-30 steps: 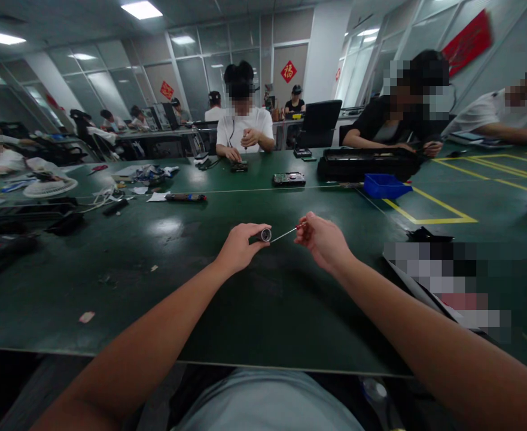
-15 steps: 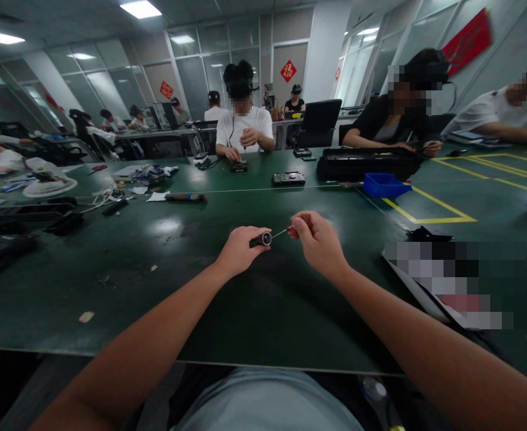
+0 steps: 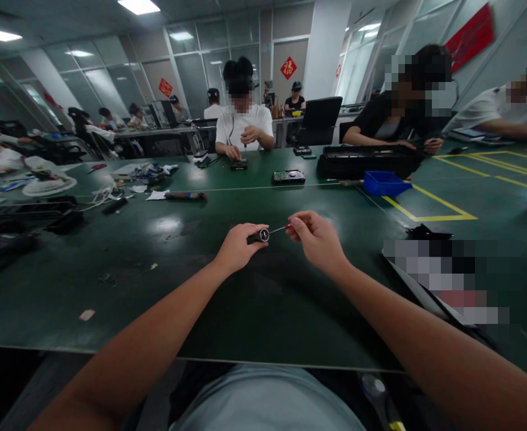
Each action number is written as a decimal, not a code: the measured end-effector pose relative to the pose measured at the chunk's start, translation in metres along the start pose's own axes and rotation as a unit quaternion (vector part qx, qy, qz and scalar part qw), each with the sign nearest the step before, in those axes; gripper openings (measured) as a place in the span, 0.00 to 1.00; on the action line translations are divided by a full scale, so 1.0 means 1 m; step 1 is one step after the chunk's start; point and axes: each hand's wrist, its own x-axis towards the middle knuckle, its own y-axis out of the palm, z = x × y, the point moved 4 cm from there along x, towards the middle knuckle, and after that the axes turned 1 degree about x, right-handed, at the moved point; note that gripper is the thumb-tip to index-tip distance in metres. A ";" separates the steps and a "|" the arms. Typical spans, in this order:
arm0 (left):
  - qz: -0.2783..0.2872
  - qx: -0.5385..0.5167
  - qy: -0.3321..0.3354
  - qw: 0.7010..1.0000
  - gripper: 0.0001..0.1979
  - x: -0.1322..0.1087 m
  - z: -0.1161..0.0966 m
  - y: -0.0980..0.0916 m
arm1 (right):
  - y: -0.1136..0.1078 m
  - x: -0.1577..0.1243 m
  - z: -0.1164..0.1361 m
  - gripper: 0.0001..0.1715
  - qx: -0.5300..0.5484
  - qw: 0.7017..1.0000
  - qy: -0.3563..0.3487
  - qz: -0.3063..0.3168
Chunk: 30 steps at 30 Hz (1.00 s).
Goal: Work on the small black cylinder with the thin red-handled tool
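Closed round a dark cylindrical part [image 3: 264, 235], my left hand [image 3: 237, 248] holds it above the table with its round, silver-rimmed end turned to the right. What kind of part it is I cannot make out. My right hand [image 3: 316, 239] pinches a screwdriver [image 3: 278, 230] by its red handle, which the fingers mostly cover. The thin metal shaft points left, and its tip is at the round end of the part. Whether the tip sits inside or only touches the rim is too small to tell.
On the green table [image 3: 263, 323] lie a bare hard drive [image 3: 289, 176], a blue bin [image 3: 386, 184], a long black housing [image 3: 368, 161], a dark handheld tool [image 3: 186, 196] and a white fan-like grille [image 3: 49, 186]. A co-worker [image 3: 244, 129] sits opposite, hands on a small device.
The dark part has shifted slightly left and turned a little in my left hand. The screwdriver shaft lies flatter than before, still pointing at the part's end.
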 end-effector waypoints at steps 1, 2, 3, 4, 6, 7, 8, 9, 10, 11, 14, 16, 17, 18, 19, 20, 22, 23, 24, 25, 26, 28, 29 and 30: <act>0.003 0.001 -0.001 1.000 0.21 0.000 0.000 0.000 | 0.001 0.000 0.000 0.13 0.002 1.000 0.000 0.004; 0.006 0.001 -0.001 1.000 0.21 0.000 0.000 0.001 | 0.002 0.000 0.000 0.13 0.004 1.000 0.003 0.010; 0.009 0.002 -0.001 1.000 0.21 0.000 0.000 0.001 | 0.002 -0.001 0.000 0.14 0.004 1.000 0.006 0.014; 0.011 0.002 -0.002 1.000 0.21 0.000 0.000 0.001 | 0.002 -0.001 -0.001 0.14 0.000 1.000 0.009 0.012; 0.014 0.006 -0.006 1.000 0.21 0.000 0.001 0.002 | 0.000 -0.001 -0.001 0.14 -0.020 1.000 0.008 0.001; 0.017 0.007 -0.008 1.000 0.21 -0.001 0.002 0.002 | -0.001 -0.001 0.000 0.14 -0.030 1.000 0.004 -0.007; 0.020 0.006 -0.009 1.000 0.21 -0.001 0.003 0.003 | -0.003 -0.002 0.001 0.14 -0.040 0.999 -0.002 -0.016; 0.023 0.004 -0.010 1.000 0.21 -0.001 0.003 0.003 | -0.005 -0.002 0.003 0.14 -0.049 0.998 -0.010 -0.028; 0.027 0.001 -0.010 1.000 0.21 -0.001 0.003 0.004 | -0.007 -0.003 0.005 0.14 -0.055 0.997 -0.020 -0.040; 0.028 -0.002 -0.010 1.000 0.21 -0.001 0.003 0.004 | -0.009 -0.003 0.008 0.14 -0.057 0.997 -0.031 -0.052; 0.031 -0.009 -0.016 0.999 0.20 -0.002 0.002 0.004 | -0.012 -0.005 0.014 0.13 -0.037 0.995 -0.056 -0.067; 0.032 -0.012 -0.021 0.999 0.20 -0.002 0.002 0.004 | -0.012 -0.005 0.015 0.13 -0.026 0.996 -0.064 -0.057; 0.034 -0.014 -0.022 0.999 0.20 -0.002 0.002 0.004 | -0.011 -0.005 0.015 0.13 -0.030 0.996 -0.064 -0.047; 0.036 -0.015 -0.023 0.999 0.20 -0.002 0.002 0.005 | -0.009 -0.005 0.014 0.14 -0.039 0.997 -0.064 -0.036; 0.037 -0.015 -0.023 0.999 0.20 -0.002 0.003 0.005 | -0.008 -0.005 0.012 0.14 -0.051 0.996 -0.062 -0.026; 0.038 -0.014 -0.023 0.999 0.20 -0.002 0.003 0.005 | -0.007 -0.005 0.011 0.14 -0.064 0.996 -0.059 -0.018; 0.041 -0.011 -0.021 0.999 0.20 -0.002 0.004 0.006 | -0.006 -0.004 0.008 0.14 -0.088 0.995 -0.053 -0.011; 0.042 -0.010 -0.019 0.999 0.21 -0.002 0.004 0.006 | -0.007 -0.004 0.007 0.14 -0.098 0.994 -0.050 -0.010; 0.043 -0.008 -0.018 0.999 0.21 -0.002 0.004 0.006 | -0.007 -0.004 0.006 0.14 -0.106 0.993 -0.047 -0.012; 0.045 -0.006 -0.018 0.999 0.21 -0.002 0.003 0.006 | -0.007 -0.003 0.007 0.14 -0.115 0.992 -0.046 -0.014; 0.046 -0.004 -0.020 0.999 0.21 -0.002 0.003 0.006 | -0.007 -0.003 0.007 0.14 -0.125 0.991 -0.046 -0.017; 0.045 0.000 -0.024 0.999 0.21 -0.002 0.003 0.005 | -0.008 -0.003 0.009 0.14 -0.147 0.988 -0.049 -0.019; 0.044 0.001 -0.027 0.999 0.21 -0.002 0.003 0.005 | -0.008 -0.002 0.010 0.14 -0.157 0.986 -0.049 -0.018; 0.045 0.000 -0.029 0.999 0.21 -0.002 0.003 0.004 | -0.007 -0.002 0.010 0.14 -0.165 0.985 -0.048 -0.017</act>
